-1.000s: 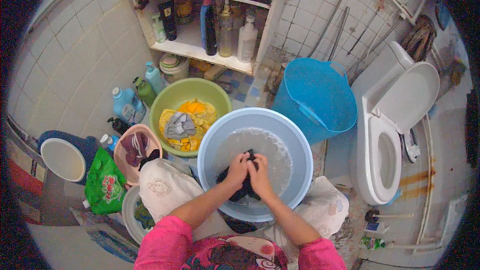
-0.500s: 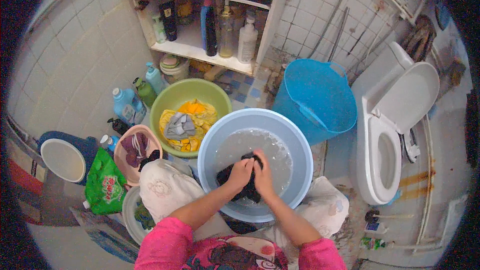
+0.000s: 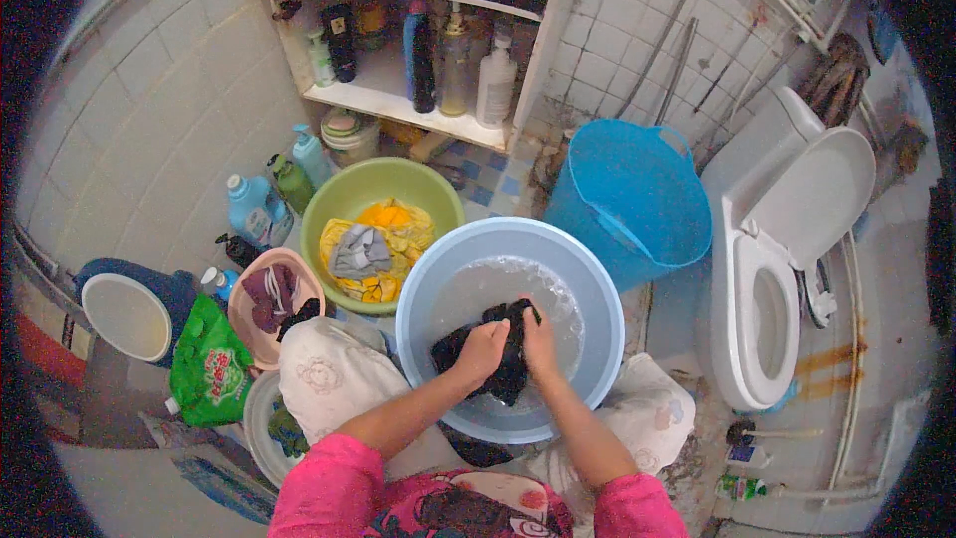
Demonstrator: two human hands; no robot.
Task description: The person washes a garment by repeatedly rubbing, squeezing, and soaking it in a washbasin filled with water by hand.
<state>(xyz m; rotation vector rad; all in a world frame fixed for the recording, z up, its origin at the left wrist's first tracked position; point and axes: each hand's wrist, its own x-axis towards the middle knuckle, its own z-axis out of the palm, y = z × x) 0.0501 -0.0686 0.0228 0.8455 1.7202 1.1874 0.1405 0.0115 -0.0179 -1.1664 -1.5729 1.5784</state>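
Between my knees stands a light blue basin [image 3: 413, 269] holding cloudy, sudsy water [image 3: 468, 289]. A wet black cloth garment [image 3: 510, 374] lies partly in the water and is bunched up between my hands. My left hand [image 3: 483, 354] is closed on its left part. My right hand [image 3: 538, 339] grips its right side, a short way from the left one. What kind of garment it is, I cannot tell.
A green basin [image 3: 453, 201] with yellow and grey clothes touches the blue basin's far left. Beyond its right side stands a tall blue tub [image 3: 637, 189], then a toilet [image 3: 762, 339]. Left are a pink basin [image 3: 309, 274], detergent bottles [image 3: 254, 209] and a green pouch [image 3: 209, 369].
My hands have moved slightly apart, the right one a little to the right. More of the black garment shows stretched between them. Everything around the basin stays in place.
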